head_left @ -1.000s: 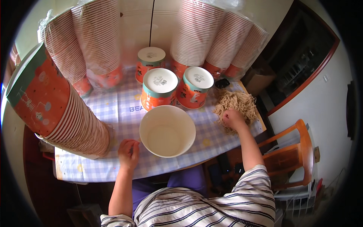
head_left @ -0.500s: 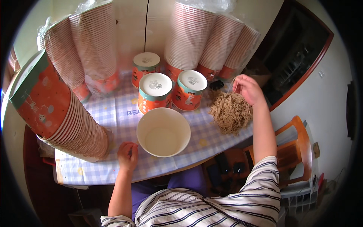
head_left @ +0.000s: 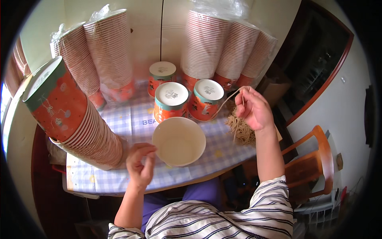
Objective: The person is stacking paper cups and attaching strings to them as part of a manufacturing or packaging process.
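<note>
Rubber band [head_left: 229, 99] pinched in right hand [head_left: 254, 109] fingers, above band pile [head_left: 240, 129], left hand [head_left: 140, 165] fingers loosely curled, empty

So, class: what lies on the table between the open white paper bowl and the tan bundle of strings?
In the head view, only bare checked tablecloth separates the white paper bowl from the tan string bundle.
</note>
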`<state>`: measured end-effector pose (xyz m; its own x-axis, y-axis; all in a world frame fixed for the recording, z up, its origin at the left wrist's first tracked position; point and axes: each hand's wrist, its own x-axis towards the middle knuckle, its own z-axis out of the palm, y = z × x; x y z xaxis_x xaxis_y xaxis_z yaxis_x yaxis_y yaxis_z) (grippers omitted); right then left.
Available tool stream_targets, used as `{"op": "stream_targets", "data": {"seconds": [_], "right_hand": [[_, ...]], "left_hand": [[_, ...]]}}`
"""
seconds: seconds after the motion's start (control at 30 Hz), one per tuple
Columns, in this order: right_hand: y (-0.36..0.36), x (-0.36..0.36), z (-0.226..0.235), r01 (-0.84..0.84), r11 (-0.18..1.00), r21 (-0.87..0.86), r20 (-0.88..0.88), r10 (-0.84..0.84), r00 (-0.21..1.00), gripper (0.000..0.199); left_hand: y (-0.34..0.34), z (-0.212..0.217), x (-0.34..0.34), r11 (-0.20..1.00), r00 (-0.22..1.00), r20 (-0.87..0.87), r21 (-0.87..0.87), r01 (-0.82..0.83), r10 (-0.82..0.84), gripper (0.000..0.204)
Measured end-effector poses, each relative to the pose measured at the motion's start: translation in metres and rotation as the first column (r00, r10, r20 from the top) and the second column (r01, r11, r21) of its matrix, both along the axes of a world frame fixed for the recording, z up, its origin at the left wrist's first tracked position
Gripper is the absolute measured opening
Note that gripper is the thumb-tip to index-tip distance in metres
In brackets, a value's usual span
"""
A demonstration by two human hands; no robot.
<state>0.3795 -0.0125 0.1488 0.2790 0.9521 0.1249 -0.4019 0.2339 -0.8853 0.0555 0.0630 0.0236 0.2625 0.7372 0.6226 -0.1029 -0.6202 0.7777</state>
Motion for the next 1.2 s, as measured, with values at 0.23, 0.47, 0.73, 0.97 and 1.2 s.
{"op": "stream_targets", "data": {"seconds": [0.23, 0.47, 0.73, 0.97, 1.2], "right_hand": [[-0.016, -0.049, -0.018, -0.062, 0.991, 0.12, -0.228, 0.088, 0.97, 0.017], [-0.027, -0.064, -0.03, -0.033, 0.983, 0.183, -0.368, 0.099, 0.925, 0.017], [-0.026, -0.032, -0.055, 0.081, 0.987, 0.139, -0.272, -0.041, 0.961, 0.013], [-0.023, -0.033, -0.069, 0.489, 0.729, 0.479, 0.853, -0.518, -0.063, 0.029], [-0.029, -0.088, -0.053, -0.379, 0.925, -0.005, 0.53, 0.324, 0.784, 0.058]], "left_hand": [[-0.036, 0.049, 0.068, 0.729, 0.803, 0.011, -0.411, 0.547, -0.596, 0.038], [-0.054, 0.028, 0.095, 0.506, 0.657, 0.074, -0.574, 0.643, -0.751, 0.032], [-0.053, 0.012, 0.045, 0.194, 0.614, 0.294, -0.774, 0.602, -0.733, 0.028], [-0.041, 0.028, 0.05, 0.028, 0.615, 0.437, -0.8, 0.599, -0.657, 0.025], [-0.024, 0.048, 0.054, 0.257, 0.644, 0.224, -0.784, 0.565, -0.732, 0.025]]}}
